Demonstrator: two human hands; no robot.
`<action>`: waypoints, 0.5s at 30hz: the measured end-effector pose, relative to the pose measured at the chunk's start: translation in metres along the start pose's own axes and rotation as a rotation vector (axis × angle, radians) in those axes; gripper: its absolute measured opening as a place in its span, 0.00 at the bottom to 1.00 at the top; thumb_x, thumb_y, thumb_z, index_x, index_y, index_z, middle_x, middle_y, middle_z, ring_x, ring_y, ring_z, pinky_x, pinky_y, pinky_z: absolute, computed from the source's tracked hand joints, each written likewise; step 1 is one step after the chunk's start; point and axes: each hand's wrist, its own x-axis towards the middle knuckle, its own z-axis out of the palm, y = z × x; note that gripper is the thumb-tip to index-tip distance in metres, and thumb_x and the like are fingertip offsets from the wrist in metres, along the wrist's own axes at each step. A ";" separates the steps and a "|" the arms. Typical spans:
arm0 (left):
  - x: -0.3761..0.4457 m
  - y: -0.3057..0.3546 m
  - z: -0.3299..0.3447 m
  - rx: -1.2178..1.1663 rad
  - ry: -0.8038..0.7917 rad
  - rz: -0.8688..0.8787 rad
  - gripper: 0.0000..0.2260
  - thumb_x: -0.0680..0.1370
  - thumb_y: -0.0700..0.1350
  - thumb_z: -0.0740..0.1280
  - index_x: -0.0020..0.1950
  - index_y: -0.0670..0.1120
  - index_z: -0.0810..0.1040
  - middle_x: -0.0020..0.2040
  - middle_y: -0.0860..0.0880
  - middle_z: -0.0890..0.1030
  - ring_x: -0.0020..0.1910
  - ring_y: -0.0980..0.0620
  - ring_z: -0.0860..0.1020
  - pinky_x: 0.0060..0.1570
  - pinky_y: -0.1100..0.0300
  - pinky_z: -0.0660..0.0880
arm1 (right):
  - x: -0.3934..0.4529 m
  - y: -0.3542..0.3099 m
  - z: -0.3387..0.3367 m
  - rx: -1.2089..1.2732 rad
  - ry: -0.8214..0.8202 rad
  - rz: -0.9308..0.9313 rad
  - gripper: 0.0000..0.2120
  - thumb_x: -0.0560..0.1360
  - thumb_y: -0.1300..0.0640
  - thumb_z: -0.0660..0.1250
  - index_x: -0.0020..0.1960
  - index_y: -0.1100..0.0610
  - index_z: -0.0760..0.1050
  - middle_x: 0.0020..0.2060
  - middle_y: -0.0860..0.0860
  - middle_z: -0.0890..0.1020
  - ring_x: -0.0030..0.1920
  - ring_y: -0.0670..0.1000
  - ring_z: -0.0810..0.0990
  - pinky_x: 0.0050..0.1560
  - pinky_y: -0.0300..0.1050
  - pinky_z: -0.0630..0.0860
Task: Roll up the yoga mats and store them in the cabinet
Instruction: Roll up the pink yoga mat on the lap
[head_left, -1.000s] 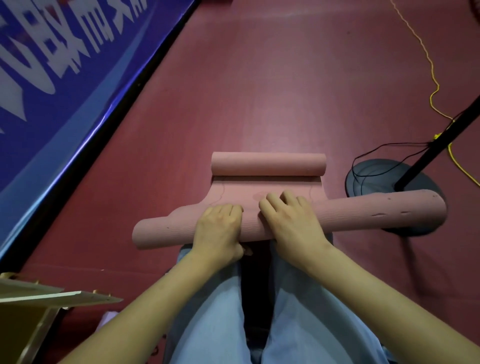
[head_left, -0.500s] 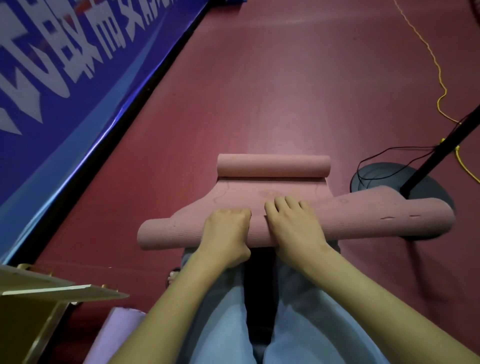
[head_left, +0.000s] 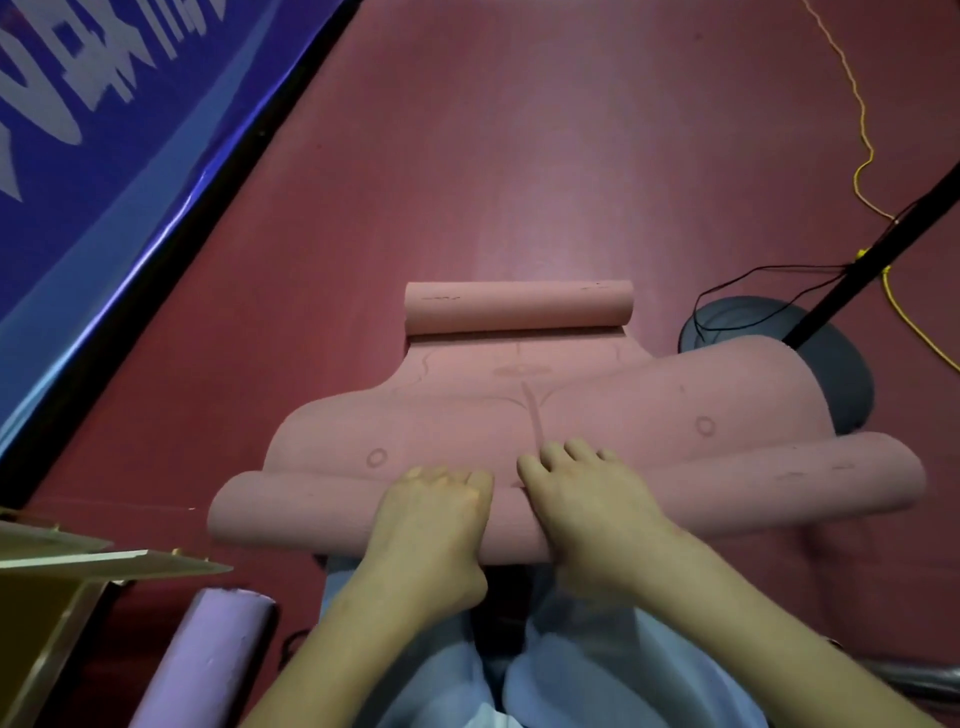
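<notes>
Unrolled wider since a second ago: pink mat on the floor, near roll against knees. Left hand fingers curled over it, right hand fingers spread, pressing to keep the roll tight.

The only view came from a wide-angle camera worn on the person's head, looking forward and steeply down. It sat close above the two hands, the left hand and right hand, which filled the lower middle. The red floor stretched away toward the top, its straight lines bowed by the lens. No second view shared the scene.
</notes>
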 end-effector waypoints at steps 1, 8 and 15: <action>0.003 -0.004 0.002 -0.031 0.035 0.008 0.18 0.67 0.46 0.70 0.54 0.52 0.70 0.54 0.53 0.79 0.54 0.46 0.78 0.45 0.56 0.61 | 0.007 0.004 -0.007 0.017 -0.084 -0.002 0.31 0.66 0.56 0.75 0.65 0.54 0.65 0.61 0.54 0.72 0.62 0.59 0.72 0.54 0.51 0.69; 0.007 -0.009 0.014 -0.005 0.276 0.067 0.29 0.52 0.47 0.73 0.53 0.47 0.76 0.48 0.49 0.71 0.44 0.45 0.70 0.41 0.52 0.61 | 0.043 0.018 -0.031 0.126 -0.450 0.002 0.29 0.65 0.57 0.79 0.61 0.55 0.70 0.58 0.54 0.78 0.58 0.58 0.78 0.57 0.51 0.79; 0.015 -0.007 0.031 0.032 0.413 0.026 0.24 0.51 0.38 0.71 0.46 0.45 0.75 0.40 0.46 0.72 0.36 0.42 0.70 0.38 0.51 0.62 | 0.044 0.013 -0.026 0.111 -0.354 0.038 0.23 0.65 0.55 0.78 0.54 0.55 0.69 0.56 0.55 0.78 0.60 0.58 0.74 0.56 0.50 0.75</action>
